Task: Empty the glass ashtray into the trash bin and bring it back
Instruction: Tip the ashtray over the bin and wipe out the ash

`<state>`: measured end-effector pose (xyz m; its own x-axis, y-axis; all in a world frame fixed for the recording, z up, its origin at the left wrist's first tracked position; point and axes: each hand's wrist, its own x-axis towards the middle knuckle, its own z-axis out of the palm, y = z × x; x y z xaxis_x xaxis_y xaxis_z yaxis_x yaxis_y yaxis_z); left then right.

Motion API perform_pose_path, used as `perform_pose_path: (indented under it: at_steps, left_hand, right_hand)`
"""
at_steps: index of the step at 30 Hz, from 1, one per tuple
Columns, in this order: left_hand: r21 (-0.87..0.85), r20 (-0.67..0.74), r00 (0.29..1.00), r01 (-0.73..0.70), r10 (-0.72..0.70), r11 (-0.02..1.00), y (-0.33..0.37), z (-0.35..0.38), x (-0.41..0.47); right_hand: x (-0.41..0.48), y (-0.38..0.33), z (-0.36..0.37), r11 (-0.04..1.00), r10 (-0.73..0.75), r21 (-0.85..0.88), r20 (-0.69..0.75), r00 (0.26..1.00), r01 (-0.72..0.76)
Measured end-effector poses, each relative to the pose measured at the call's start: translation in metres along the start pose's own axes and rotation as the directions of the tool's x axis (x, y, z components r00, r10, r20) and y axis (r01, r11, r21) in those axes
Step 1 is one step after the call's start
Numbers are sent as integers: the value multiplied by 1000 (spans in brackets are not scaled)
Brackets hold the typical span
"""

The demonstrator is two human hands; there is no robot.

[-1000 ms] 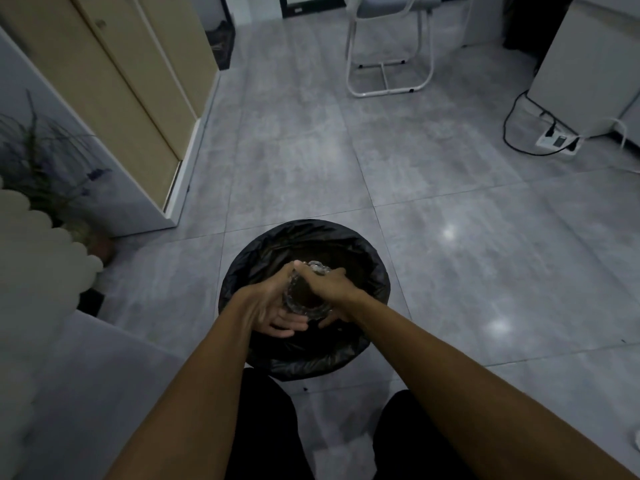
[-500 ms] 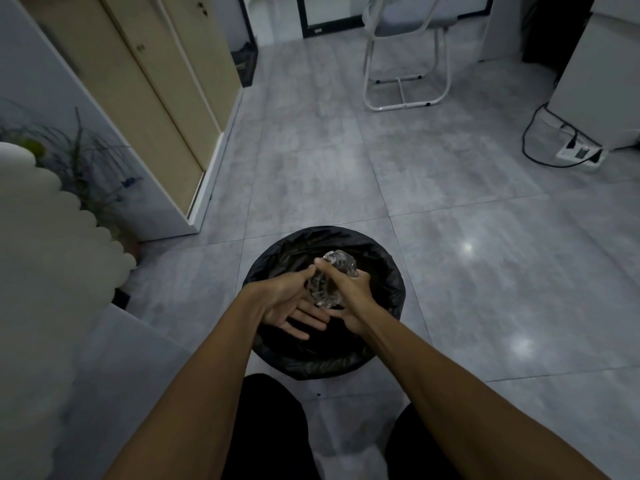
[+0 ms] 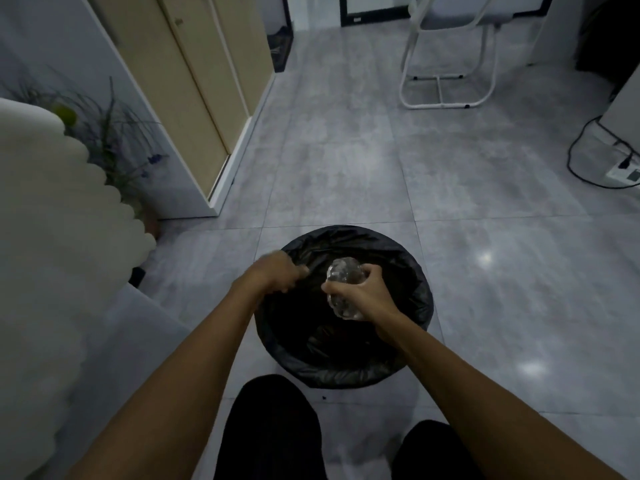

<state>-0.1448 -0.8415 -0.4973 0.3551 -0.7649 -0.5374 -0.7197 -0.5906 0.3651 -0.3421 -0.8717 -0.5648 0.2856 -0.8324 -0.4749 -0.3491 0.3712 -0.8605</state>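
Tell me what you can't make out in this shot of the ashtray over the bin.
Head view only:
- Bin's contents: lost in the dark liner.
- Whether the glass ashtray is empty: right hand covers part, glare hides the rest.
- Left hand's fingers: motion-blurred, grip unclear.
- Chair: top cut off by the frame edge.

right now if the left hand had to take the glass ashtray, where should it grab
Likely the bare left rim of the glass ashtray, coming from the left. It is tipped on edge over the trash bin, and the right hand covers its right side; the left hand is beside it.
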Motion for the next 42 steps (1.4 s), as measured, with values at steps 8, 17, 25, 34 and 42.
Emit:
perform_pose_path:
  at_steps: [8, 17, 25, 34, 42]
  left_hand:
    - [-152, -348, 935, -123, 64, 981, -85, 61, 48]
    - [-146, -419, 899, -208, 130, 967, -75, 60, 49]
    - [-117, -420, 895, -217, 150, 969, -76, 60, 51]
    - [-89, -418, 893, -226, 169, 970, -77, 61, 54]
    - [-74, -418, 888, -244, 192, 967, -79, 60, 55]
  right_hand:
    - [-18, -22, -1, 136, -377, -814, 485, 789, 565]
    - [-32, -39, 22, -222, -172, -594, 804, 569, 773]
    - [-50, -33, 26, -284, -137, -577, 815, 563, 766]
    - [-57, -37, 33, -359, -171, -563, 824, 541, 744]
    - [-57, -32, 39, -363, -163, -567, 820, 548, 740]
